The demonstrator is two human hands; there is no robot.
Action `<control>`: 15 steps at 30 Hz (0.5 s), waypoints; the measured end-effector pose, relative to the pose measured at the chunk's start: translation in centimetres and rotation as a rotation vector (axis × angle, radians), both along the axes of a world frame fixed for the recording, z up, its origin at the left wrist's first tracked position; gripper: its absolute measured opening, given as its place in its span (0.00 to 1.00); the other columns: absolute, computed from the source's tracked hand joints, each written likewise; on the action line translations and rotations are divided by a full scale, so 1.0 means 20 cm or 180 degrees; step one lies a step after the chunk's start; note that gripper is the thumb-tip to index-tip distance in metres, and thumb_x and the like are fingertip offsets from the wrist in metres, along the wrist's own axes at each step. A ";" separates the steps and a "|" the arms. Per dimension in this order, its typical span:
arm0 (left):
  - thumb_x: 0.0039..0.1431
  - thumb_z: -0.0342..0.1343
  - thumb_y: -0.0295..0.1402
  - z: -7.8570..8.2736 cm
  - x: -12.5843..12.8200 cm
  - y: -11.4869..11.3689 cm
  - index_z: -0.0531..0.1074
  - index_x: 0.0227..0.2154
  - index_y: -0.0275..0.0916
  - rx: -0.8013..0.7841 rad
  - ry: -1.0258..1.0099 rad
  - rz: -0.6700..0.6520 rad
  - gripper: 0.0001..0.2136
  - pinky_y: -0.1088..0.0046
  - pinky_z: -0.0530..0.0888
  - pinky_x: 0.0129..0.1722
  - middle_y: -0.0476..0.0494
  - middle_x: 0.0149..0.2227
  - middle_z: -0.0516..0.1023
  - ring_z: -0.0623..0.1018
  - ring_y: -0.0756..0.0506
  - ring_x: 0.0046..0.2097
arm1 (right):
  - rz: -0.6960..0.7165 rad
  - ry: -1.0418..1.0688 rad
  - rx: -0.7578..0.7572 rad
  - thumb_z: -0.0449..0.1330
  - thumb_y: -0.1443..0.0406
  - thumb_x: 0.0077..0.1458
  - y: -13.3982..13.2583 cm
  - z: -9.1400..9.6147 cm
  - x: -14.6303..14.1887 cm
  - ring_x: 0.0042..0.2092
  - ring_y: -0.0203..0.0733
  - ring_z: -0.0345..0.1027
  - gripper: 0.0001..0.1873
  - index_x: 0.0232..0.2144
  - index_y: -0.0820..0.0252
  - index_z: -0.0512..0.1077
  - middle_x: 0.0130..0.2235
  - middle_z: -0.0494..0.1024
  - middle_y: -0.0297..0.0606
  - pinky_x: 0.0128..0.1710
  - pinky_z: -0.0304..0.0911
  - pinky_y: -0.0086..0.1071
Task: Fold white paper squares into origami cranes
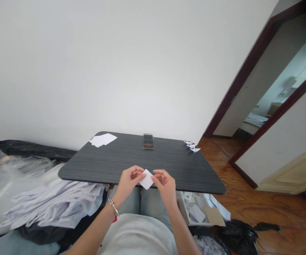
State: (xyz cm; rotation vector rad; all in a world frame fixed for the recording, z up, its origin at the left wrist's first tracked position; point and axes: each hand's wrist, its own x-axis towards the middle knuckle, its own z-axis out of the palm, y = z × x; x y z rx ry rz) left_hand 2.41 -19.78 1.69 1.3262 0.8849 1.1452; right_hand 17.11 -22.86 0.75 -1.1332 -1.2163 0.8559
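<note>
A small white piece of paper (146, 179) is held between both hands just above the near edge of a dark grey table (110, 163). My left hand (129, 180) pinches its left side, and a bracelet sits on that wrist. My right hand (165, 181) pinches its right side with the fingers curled. The paper is tilted like a diamond.
A stack of white paper slips (103, 139) lies at the table's far left, a phone (148, 141) at the far middle, and several small folded white pieces (192, 145) at the far right. Loose white sheets (54, 203) pile at left; a box of paper scraps (199, 212) sits on the floor at right.
</note>
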 end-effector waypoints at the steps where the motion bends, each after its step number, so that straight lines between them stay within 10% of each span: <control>1: 0.44 0.60 0.33 0.00 0.00 0.00 0.70 0.27 0.33 -0.0003 -0.0011 0.0031 0.09 0.77 0.66 0.26 0.48 0.23 0.74 0.72 0.51 0.25 | 0.0056 -0.0020 -0.0031 0.59 0.64 0.46 0.00 0.00 0.00 0.26 0.37 0.65 0.07 0.30 0.62 0.71 0.24 0.73 0.35 0.26 0.61 0.28; 15: 0.46 0.58 0.40 0.03 0.02 -0.02 0.67 0.19 0.33 -0.0109 0.0039 -0.0216 0.13 0.80 0.59 0.21 0.52 0.18 0.68 0.64 0.54 0.20 | 0.0344 0.0116 -0.0316 0.59 0.59 0.45 0.02 -0.04 -0.01 0.19 0.33 0.63 0.12 0.19 0.62 0.70 0.17 0.71 0.33 0.20 0.59 0.26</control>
